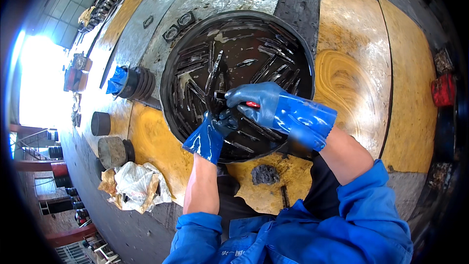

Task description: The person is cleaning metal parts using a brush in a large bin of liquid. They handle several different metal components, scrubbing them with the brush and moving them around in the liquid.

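Both my hands wear blue rubber gloves and work over a wide round black tub (166, 76) of dark, oily liquid. My left hand (215, 128), its fingers blackened, is closed around the lower end of a long, dark, wet strip (213, 76) that tilts up and away. My right hand (256, 101) grips a small tool with a red handle (252, 104). The tool's dark head (220, 95) touches or nearly touches the strip; its exact kind is hidden by the glove. Several similar strips (281, 49) lie in the liquid around my hands.
A dark grey clump (265, 174) lies on the yellow board before me. At left are a crumpled white bag (139, 186), metal cylinders (112, 152), and a ribbed round part (144, 83) beside blue plastic (117, 80). Two nuts (185, 18) lie beyond the tub. A red object (443, 90) stands far right.
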`<state>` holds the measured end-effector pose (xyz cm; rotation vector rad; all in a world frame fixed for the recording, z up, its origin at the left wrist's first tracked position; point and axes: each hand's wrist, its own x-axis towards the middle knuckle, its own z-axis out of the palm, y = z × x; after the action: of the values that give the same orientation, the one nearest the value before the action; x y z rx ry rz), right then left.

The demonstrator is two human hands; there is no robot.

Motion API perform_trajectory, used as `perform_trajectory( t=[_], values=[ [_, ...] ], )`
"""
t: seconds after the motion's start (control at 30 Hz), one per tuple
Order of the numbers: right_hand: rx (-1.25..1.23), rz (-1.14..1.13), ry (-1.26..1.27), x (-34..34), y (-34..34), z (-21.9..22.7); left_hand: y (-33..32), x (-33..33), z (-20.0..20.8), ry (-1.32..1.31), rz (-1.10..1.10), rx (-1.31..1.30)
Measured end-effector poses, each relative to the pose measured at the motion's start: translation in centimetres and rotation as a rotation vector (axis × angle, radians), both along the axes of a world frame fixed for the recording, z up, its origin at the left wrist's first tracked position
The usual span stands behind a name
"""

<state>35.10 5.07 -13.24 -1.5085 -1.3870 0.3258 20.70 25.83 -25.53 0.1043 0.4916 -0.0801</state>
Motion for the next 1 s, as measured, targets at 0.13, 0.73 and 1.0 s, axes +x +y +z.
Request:
perform_trajectory(
  t=[0.13,0.73,1.0],
  values=[
    [0.010,-0.004,-0.082,-0.4,0.1,-0.1,-0.4,-0.2,1.0,0.198,0.053,0.113],
    [0.079,-0.254,-0.764,-0.2,0.6,-0.3,-0.5,-2.0,2.3,-0.177,0.154,-0.126],
    [0.185,-0.400,-0.380,0.9,0.2,0.1,0.5,-2.8,3.0,-0.211,0.187,-0.139]
  ],
)
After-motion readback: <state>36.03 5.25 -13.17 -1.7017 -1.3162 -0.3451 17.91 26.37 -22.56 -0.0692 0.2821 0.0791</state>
